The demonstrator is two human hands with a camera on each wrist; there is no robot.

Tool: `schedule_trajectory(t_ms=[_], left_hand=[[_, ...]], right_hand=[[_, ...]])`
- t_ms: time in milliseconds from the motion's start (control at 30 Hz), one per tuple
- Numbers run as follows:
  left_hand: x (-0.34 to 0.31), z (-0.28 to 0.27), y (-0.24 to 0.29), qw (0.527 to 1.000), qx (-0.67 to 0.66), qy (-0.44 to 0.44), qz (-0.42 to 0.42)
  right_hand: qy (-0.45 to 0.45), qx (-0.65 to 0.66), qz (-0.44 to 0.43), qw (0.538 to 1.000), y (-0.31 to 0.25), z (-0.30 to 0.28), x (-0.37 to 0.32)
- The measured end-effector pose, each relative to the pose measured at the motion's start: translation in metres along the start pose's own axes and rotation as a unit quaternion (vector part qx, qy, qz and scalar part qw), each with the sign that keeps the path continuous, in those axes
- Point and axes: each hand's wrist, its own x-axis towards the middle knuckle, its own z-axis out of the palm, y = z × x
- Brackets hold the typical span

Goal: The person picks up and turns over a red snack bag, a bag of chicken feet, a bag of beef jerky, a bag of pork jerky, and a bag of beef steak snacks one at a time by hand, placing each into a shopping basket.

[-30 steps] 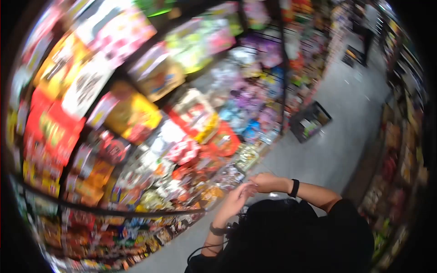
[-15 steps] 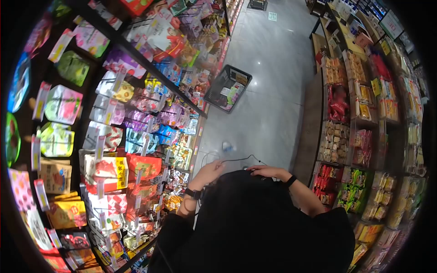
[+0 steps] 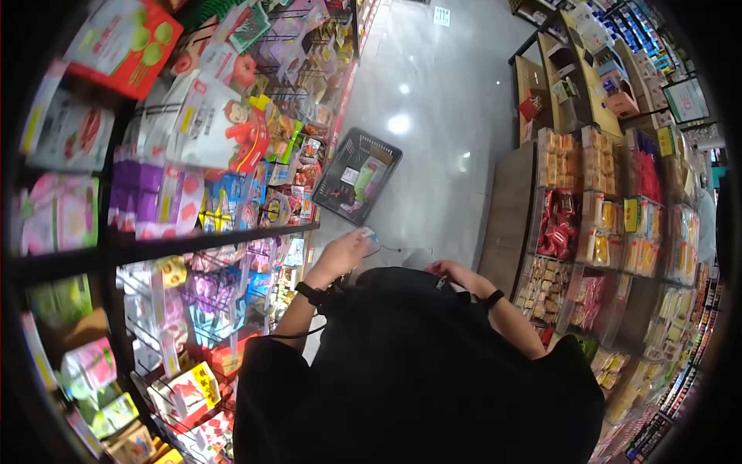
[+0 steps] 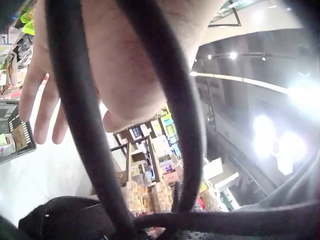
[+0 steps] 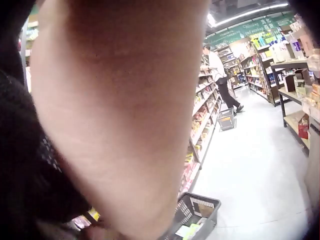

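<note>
My left hand reaches forward beside the snack rack, a dark band at its wrist. In the left wrist view its fingers are loosely spread and nearly straight, with nothing between them; black cables cross in front. My right hand is at the upper right edge of a black zipped bag in front of my body. Its fingers bend down toward the bag edge, and what they hold I cannot tell. The right wrist view shows mostly the bare skin of hand and wrist, with the fingertips hidden.
A black shopping basket with several packages inside stands on the grey floor ahead. A rack of hanging snack bags runs along the left. On the right are shelves of packaged food. A person stands farther down the aisle.
The view has swung from the left rack to face down the aisle. My hands, close together earlier, have parted; the left moved forward and left, the right is at the bag edge.
</note>
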Motion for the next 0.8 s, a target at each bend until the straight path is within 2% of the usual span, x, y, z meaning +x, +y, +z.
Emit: schedule_trajectory(t_ms=[33,133,167,233,333,367,467,500,533,567,633,700,733,800], left_hand=[[0.016,-0.016,0.004,0.996,0.085,-0.025,-0.025],[0.061,-0.04,-0.014,0.993,0.1,-0.03,-0.047],[0.075,-0.054,-0.024,0.993,0.057,-0.059,-0.087],[0.097,-0.065,-0.046,0.982,0.079,-0.076,-0.155],[0.122,-0.078,-0.087,0.969,0.087,-0.079,-0.218],[0.126,-0.08,-0.103,0.965,0.092,-0.069,-0.236],[0.172,-0.069,-0.125,0.945,0.112,-0.055,-0.303],[0.186,-0.048,-0.154,0.949,0.085,-0.043,-0.301],[0.216,-0.029,-0.17,0.941,0.092,-0.071,-0.318],[0.224,0.01,-0.228,0.974,0.102,-0.035,-0.198],[0.298,0.051,-0.258,0.966,0.117,-0.071,-0.22],[0.37,0.091,-0.315,0.975,0.165,-0.085,-0.119],[0.423,0.095,-0.325,0.945,0.18,-0.19,-0.198],[0.486,0.13,-0.399,0.945,0.287,-0.124,-0.101]], right_hand=[[0.058,0.0,0.014,0.998,-0.018,-0.011,0.009],[0.161,-0.144,0.045,0.975,-0.013,-0.054,0.062],[0.165,-0.237,0.064,0.955,-0.012,-0.066,0.076],[0.16,-0.411,0.094,0.892,-0.023,-0.074,0.108],[0.055,-0.378,0.162,0.91,-0.03,-0.098,0.164],[0.036,-0.364,0.206,0.907,-0.055,-0.106,0.174],[0.026,-0.433,0.242,0.868,-0.079,-0.139,0.229],[0.01,-0.457,0.233,0.858,-0.092,-0.156,0.244],[-0.004,-0.478,0.224,0.849,-0.106,-0.166,0.255],[-0.021,-0.496,0.212,0.842,-0.115,-0.172,0.267],[-0.05,-0.545,0.185,0.816,-0.102,-0.191,0.292],[-0.028,-0.523,0.15,0.838,-0.108,-0.205,0.313],[-0.02,-0.525,0.137,0.839,-0.111,-0.216,0.322],[-0.013,-0.518,0.116,0.848,-0.114,-0.234,0.337]])
